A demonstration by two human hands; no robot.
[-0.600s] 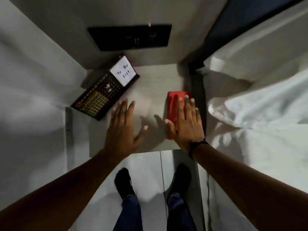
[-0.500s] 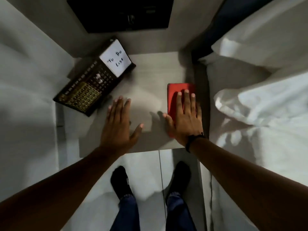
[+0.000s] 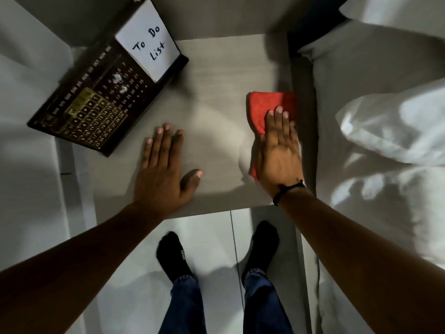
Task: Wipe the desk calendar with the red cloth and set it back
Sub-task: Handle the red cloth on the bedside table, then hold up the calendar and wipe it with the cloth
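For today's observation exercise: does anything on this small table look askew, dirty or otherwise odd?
The desk calendar sits at a slant, its left corner overhanging the table edge, with pale smudges on its date grid. The red cloth lies flat under the right hand.

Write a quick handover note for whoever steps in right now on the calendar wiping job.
Left hand: open, flat on the table, holding nothing.
Right hand: open, palm pressed on the red cloth at the table's right edge, not gripping it.
Desk calendar: far left corner, untouched, white smudges on its face.
Done: nothing yet.
Left: grab cloth, wipe calendar, set it back.
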